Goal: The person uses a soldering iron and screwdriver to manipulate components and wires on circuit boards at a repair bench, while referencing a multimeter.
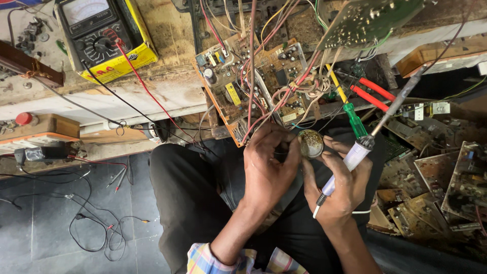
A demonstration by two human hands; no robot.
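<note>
The person sits with dark-trousered legs drawn up under the edge of a worn wooden bench [167, 86], both hands working just over the lap. The left hand [266, 167] has its fingers curled narrow around the near side of a small round metal tin [310, 143] with a dull, brownish crust inside; thumb and fingertips pinch its rim. The right hand [342, 185] meets the tin from the other side, its forefinger touching the rim, while the remaining fingers close on the pale handle of a long soldering iron [378, 124]. The iron's grey shaft slants up and away to the right, its tip well clear of the tin.

Just beyond the hands, an orange-brown circuit board [253, 76] crowded with components tilts off the bench edge, red, pink and white wires trailing from it down to the left hand. A green-handled screwdriver [352, 116] lies beside the board, close to the iron, and red-handled pliers [373, 91] rest behind it. At the far left of the bench stands a yellow-cased analogue multimeter [101, 38], its red and black leads running down toward the tiled floor. Bare scrap boards [436, 187] are heaped to the right of the person's knee.
</note>
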